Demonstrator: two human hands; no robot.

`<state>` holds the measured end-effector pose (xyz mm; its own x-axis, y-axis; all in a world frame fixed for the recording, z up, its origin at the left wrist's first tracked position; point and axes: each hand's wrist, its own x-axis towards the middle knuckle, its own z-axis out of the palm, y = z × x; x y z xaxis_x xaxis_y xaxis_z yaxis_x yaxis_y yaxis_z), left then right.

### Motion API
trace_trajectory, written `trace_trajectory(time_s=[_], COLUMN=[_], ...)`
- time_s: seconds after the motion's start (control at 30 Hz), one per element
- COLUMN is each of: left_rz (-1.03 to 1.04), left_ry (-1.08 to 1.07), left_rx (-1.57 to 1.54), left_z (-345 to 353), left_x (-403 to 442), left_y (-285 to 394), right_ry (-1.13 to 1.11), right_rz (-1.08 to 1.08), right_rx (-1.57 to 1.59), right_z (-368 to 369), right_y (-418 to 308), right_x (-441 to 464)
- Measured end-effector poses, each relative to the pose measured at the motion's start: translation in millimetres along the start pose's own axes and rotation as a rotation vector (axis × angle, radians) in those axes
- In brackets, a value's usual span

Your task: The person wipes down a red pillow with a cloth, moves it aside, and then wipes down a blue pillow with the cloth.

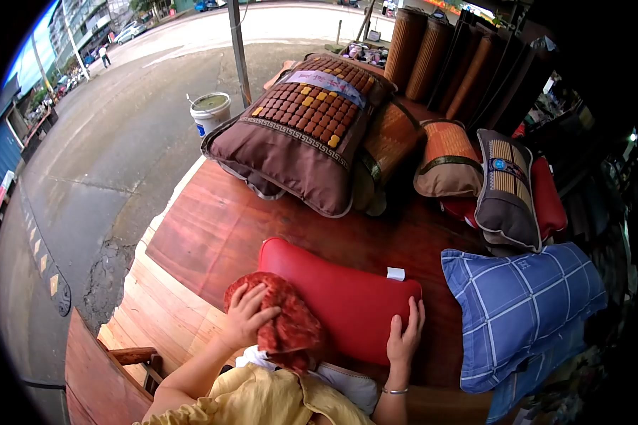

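Note:
A smooth red pillow (333, 290) with a small white tag lies on the reddish-brown table surface (213, 227). My left hand (252, 312) is on a crumpled, mottled red cloth (290, 319), its fingers bent over the cloth, which overlaps the pillow's left part. Against the pillow's right end rests my right hand (406, 333), fingers extended and holding nothing. A grey-white item (351, 386), partly hidden, is between the pillow and my body.
Blue checked pillows (532, 304) lie at the right. Large brown beaded pillows (298, 134) are stacked behind, near smaller ones (446, 159) and rolled mats (407, 46). A white bucket (211, 113) stands beyond the table's left edge; a wooden chair (103, 375) is at lower left.

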<state>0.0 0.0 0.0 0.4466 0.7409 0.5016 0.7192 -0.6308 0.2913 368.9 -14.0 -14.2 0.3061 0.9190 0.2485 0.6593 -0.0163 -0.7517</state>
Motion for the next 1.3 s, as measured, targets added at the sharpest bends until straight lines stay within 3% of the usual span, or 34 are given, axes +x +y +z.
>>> trace_trajectory(time_s=[0.33, 0.57, 0.63, 0.83, 0.97, 1.23, 1.3], left_rz=[-0.12, 0.155, 0.272, 0.26, 0.129, -0.427, -0.389], left_ry=[-0.037, -0.263, -0.199, -0.319, -0.236, 0.073, 0.08], left_rx=[-0.043, -0.126, -0.083, -0.176, -0.092, -0.208, -0.135], left_z=[3, 33, 51, 38, 14, 3, 8], left_x=[62, 115, 117, 108, 95, 58, 61], left_y=[31, 92, 104, 86, 56, -5, -1], right_ry=[0.007, -0.014, -0.013, -0.007, 0.023, 0.018, 0.016], right_rz=[0.0, 0.051, 0.047, 0.033, -0.008, -0.01, -0.006], right_rx=[-0.022, -0.02, -0.008, -0.011, -0.029, -0.007, -0.007], right_z=[0, -1, -2, -1, 1, 1, 0], right_y=[0, 0, 2, 4, 3, -2, 0], right_x=[3, 2, 0, 1, 0, 2, 1])
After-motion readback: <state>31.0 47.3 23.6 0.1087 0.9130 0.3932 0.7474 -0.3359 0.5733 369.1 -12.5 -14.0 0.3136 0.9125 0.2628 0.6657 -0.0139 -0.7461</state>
